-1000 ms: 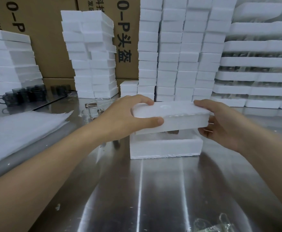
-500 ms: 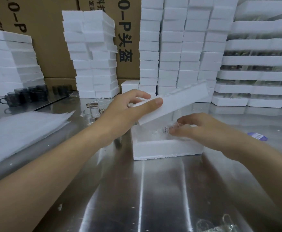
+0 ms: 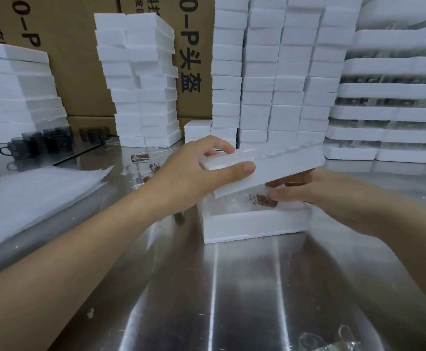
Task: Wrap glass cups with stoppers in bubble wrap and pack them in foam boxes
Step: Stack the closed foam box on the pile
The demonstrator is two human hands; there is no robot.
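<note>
A white foam box (image 3: 252, 224) stands on the steel table in the middle. My left hand (image 3: 194, 173) grips the left end of its foam lid (image 3: 277, 163) and holds it tilted, right side raised, above the box. Inside lies a bubble-wrapped glass cup with a brown stopper (image 3: 264, 200). My right hand (image 3: 315, 191) reaches under the lid, fingertips on the wrapped cup beside the stopper. Whether it grips the cup I cannot tell. Bubble wrap sheets (image 3: 29, 198) lie stacked at the left.
Clear glass cups with stoppers (image 3: 146, 165) stand behind my left wrist. Dark mugs (image 3: 42, 143) sit at the far left. Tall stacks of foam boxes (image 3: 270, 72) and cardboard cartons (image 3: 80, 59) line the back. Clear glassware (image 3: 333, 343) shows at the bottom edge.
The lid was held flat over the box by both hands. My right hand let go and went into the box; my left hand tilted the lid up, and it has now lowered a little.
</note>
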